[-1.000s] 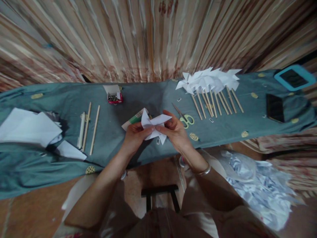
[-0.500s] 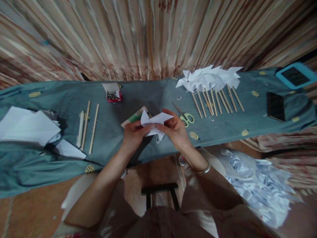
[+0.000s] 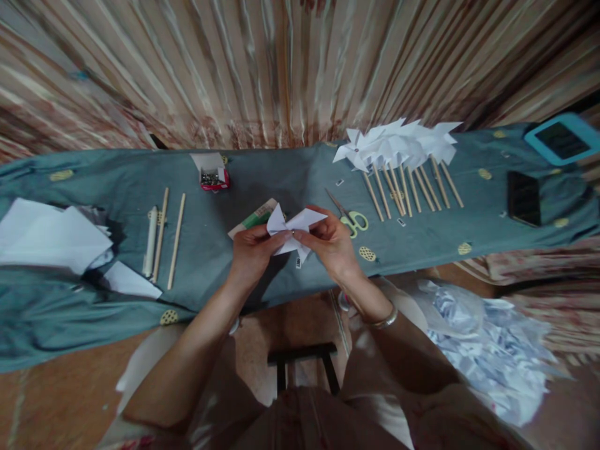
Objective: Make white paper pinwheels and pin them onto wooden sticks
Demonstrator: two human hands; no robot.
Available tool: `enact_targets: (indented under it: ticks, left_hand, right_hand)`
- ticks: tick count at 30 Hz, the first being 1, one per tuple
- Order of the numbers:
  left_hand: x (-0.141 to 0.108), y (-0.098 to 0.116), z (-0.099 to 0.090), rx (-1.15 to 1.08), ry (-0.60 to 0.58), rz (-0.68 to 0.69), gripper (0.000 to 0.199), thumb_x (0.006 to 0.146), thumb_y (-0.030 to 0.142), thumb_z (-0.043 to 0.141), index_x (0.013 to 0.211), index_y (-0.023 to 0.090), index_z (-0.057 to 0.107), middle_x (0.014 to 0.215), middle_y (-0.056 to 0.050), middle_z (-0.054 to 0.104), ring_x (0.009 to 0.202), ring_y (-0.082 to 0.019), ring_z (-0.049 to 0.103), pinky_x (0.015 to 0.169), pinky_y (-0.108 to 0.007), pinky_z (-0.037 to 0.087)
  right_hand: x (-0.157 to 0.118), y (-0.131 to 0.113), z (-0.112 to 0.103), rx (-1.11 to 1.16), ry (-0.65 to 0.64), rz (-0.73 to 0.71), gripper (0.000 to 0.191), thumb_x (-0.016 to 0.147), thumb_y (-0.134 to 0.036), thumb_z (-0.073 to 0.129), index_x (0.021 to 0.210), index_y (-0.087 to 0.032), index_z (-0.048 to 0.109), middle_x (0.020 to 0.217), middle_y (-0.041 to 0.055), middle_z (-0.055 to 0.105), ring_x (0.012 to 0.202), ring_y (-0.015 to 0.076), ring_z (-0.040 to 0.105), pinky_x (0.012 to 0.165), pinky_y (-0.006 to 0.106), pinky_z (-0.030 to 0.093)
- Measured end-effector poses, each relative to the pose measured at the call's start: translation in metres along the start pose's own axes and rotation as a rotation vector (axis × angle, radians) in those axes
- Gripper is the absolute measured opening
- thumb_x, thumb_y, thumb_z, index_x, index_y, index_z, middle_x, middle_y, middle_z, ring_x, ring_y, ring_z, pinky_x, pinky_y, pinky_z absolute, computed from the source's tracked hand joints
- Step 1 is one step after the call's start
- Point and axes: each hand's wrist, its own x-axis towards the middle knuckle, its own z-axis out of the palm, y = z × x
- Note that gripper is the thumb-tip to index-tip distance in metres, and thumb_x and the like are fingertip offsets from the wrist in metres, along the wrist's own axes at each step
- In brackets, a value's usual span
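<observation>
A white paper pinwheel (image 3: 304, 220) is held between my two hands above the cloth-covered table. My left hand (image 3: 250, 251) pinches its left side, thumb on top. My right hand (image 3: 334, 245) grips the right side, its thumb pressed near the centre, where a small metallic pin head shows. The fingers beneath the paper are partly hidden. Just behind my left hand lies a green and cream packet (image 3: 254, 217), partly covered by the paper. Scissors (image 3: 349, 215) with light green handles rest on the cloth right of my right hand.
A small red box of metal pins (image 3: 214, 180) stands open at the back. Wooden sticks (image 3: 177, 240), a glue stick (image 3: 150, 240) and stacked white paper (image 3: 51, 234) lie left. Finished pinwheels (image 3: 398, 147) on sticks, a phone (image 3: 524, 198) and a blue-framed device (image 3: 561, 139) lie right. A bag of paper pieces (image 3: 487, 350) sits below.
Both hands stay almost in place, still holding the pinwheel. The paper has tilted very slightly, and the camera view has shifted a little.
</observation>
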Motion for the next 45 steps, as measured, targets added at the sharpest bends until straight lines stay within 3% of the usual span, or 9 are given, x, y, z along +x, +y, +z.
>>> enact_targets:
  ticks: [16,35,45]
  left_hand:
    - [-0.0002,0.0006,-0.0017,0.082,0.024,0.03,0.02,0.058,0.034,0.087,0.071,0.021,0.079,0.069,-0.001,0.074,0.061,-0.015,0.061,0.059,-0.027,0.049]
    - [0.0018,-0.0034,-0.0033,0.101,0.026,0.032,0.02,0.06,0.034,0.086,0.072,0.019,0.078,0.071,-0.002,0.073,0.065,-0.016,0.062,0.061,-0.027,0.048]
    - [0.0028,-0.0017,-0.0006,-0.008,-0.06,0.012,0.022,0.058,0.031,0.087,0.074,0.019,0.078,0.071,0.0,0.074,0.064,-0.015,0.064,0.063,-0.026,0.052]
  right_hand:
    - [0.001,0.0022,0.0013,-0.041,0.035,-0.004,0.049,0.056,-0.034,0.089,0.096,-0.025,0.061,0.067,-0.0082,0.065,0.064,0.0112,0.062,0.061,0.026,0.052]
    - [0.0019,0.0033,0.0032,-0.02,0.045,0.005,0.048,0.054,-0.033,0.089,0.092,-0.025,0.061,0.074,-0.0065,0.072,0.069,0.0125,0.066,0.068,0.028,0.056]
    - [0.0037,0.0027,0.0009,-0.001,0.03,0.018,0.045,0.055,-0.033,0.089,0.09,-0.025,0.062,0.076,-0.0062,0.073,0.07,0.0126,0.066,0.071,0.029,0.056]
